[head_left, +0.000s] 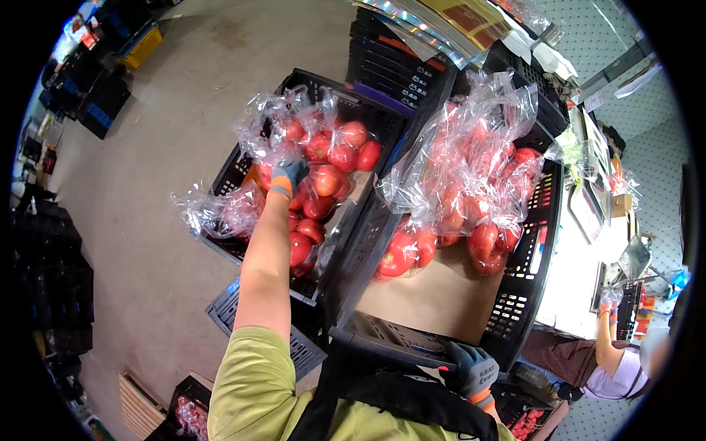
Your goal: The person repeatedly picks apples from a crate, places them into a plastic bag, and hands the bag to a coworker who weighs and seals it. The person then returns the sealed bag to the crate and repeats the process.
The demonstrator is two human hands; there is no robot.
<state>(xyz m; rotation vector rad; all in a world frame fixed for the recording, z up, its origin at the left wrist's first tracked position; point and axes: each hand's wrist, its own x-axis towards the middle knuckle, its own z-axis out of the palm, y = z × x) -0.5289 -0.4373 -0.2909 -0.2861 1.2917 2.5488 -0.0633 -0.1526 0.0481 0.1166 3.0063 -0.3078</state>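
My left hand (pixel 289 175), in a grey glove with an orange cuff, reaches into the left black crate (pixel 312 292). Its fingers close on a clear plastic bag of tomatoes (pixel 318 147), partly hidden by the film and the glove. More bagged red tomatoes (pixel 301 246) lie around it. In a matching glove, my right hand (pixel 474 369) grips the near rim of the right black crate (pixel 397 334), close to my body. That crate holds several clear bags of tomatoes (pixel 463 176) piled toward its far end, over a brown cardboard bottom.
Stacked black crates (pixel 390 66) stand beyond, topped with shiny packaging film (pixel 434 29). A bright white worktable (pixel 577 242) is at the right, with a co-worker (pixel 614 371) near its end. A grey-blue crate (pixel 298 345) and a wooden pallet (pixel 140 404) are lower left.
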